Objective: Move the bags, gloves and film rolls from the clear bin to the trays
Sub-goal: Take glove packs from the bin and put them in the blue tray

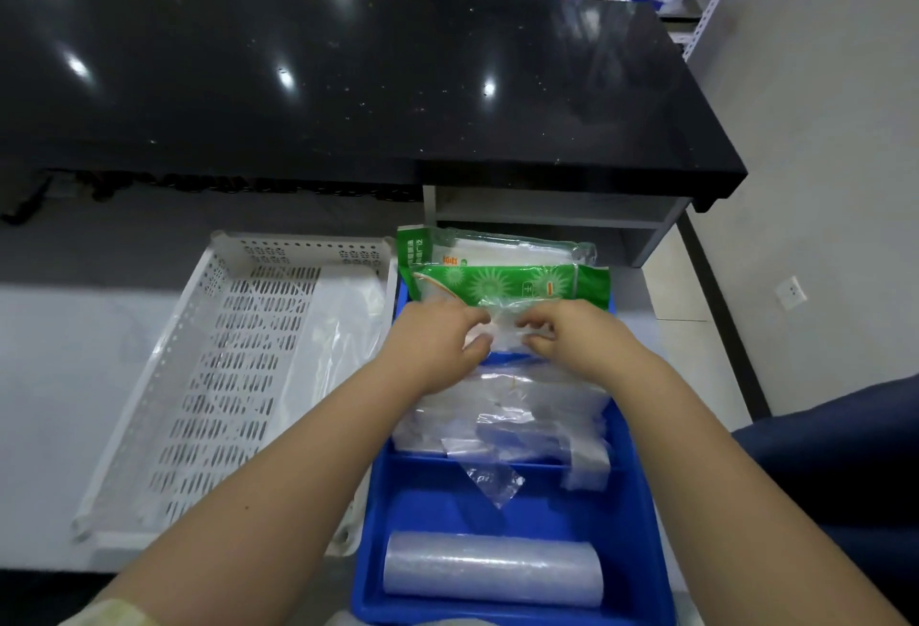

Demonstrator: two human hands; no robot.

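A blue divided tray (641,501) lies in front of me. Over its far section my left hand (432,342) and my right hand (562,332) both pinch a thin clear plastic bag (500,327). Green-printed packs (517,282) lie just beyond my fingers at the tray's far end. Loose clear bags (517,416) are piled in the middle section. A film roll (492,571) rests in the nearest section. Beside the blue tray on the left stands a white perforated tray (224,377) with clear plastic (343,342) along its right side. No clear bin is in sight.
A black glossy countertop (348,78) overhangs the far side, with a grey shelf (557,217) under it. The trays sit on a pale work surface (64,377). A dark blue seat (835,466) is at the right, by a wall with a socket (790,292).
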